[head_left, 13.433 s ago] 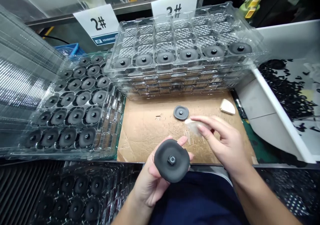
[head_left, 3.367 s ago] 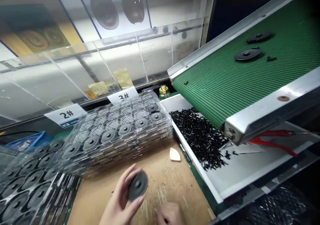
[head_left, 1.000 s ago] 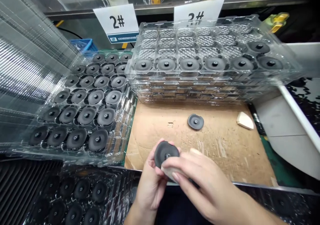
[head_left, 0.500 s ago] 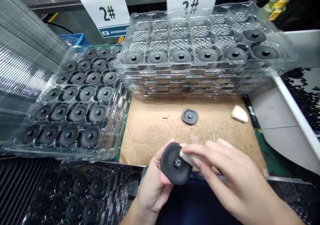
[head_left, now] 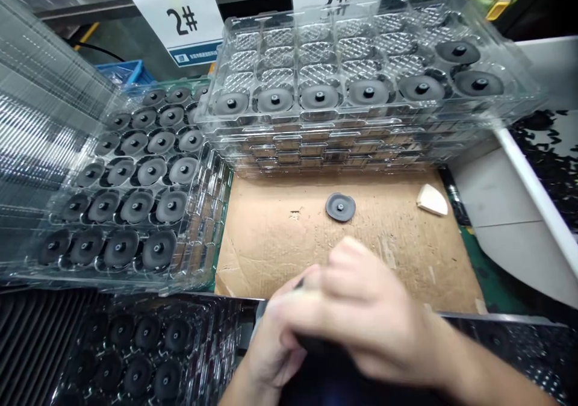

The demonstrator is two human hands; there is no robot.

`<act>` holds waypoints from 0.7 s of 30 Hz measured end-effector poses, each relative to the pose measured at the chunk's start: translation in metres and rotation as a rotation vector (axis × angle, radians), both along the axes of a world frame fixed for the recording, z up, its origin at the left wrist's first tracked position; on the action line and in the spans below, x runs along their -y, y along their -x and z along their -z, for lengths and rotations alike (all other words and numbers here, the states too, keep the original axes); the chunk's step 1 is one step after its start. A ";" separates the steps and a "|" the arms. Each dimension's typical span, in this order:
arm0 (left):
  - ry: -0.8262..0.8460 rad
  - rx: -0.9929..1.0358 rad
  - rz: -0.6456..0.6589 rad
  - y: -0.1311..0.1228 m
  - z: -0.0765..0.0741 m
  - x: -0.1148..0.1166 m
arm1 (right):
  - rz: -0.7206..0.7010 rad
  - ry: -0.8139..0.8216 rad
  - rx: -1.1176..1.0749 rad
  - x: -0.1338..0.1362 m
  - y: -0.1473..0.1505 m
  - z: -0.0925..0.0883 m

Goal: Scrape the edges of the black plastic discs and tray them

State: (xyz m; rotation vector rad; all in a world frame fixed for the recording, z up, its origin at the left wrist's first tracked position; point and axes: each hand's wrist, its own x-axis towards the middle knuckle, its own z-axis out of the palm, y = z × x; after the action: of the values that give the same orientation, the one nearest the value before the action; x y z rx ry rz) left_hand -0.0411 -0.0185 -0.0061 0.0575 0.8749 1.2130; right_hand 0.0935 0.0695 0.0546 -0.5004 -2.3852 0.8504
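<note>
Stack of clear trays (head_left: 361, 144) stood at the back, with dark discs in its front row; full tray (head_left: 121, 189) lay to its left; cardboard sheet (head_left: 271, 243) lay in front. Right hand (head_left: 365, 315), blurred, covered left hand (head_left: 266, 352), its grasp impossible to tell; left fingers curled round held disc (head_left: 313, 343), almost wholly hidden, over the near cardboard edge. Loose disc (head_left: 340, 206) and white wedge (head_left: 432, 200) lay well apart on the cardboard

Right hand (head_left: 365, 315) over left hand (head_left: 266, 355) — both blurred.
</note>
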 end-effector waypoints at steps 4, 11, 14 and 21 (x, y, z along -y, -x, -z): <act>-0.122 0.136 0.031 0.002 -0.002 -0.001 | 0.442 0.266 0.070 -0.008 -0.019 0.041; -0.139 0.213 0.011 0.006 0.001 -0.001 | 0.268 0.604 0.352 0.051 -0.032 0.105; -0.114 0.220 0.032 0.005 0.002 -0.001 | 0.248 0.611 0.348 0.068 -0.029 0.109; -0.156 0.223 0.039 0.000 0.002 -0.001 | 0.295 0.594 0.304 0.061 -0.035 0.105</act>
State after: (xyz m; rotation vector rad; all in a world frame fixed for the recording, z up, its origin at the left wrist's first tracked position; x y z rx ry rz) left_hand -0.0408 -0.0177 -0.0079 0.0631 0.5822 1.2232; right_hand 0.1284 0.0086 -0.0505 -1.2570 -2.1990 1.4223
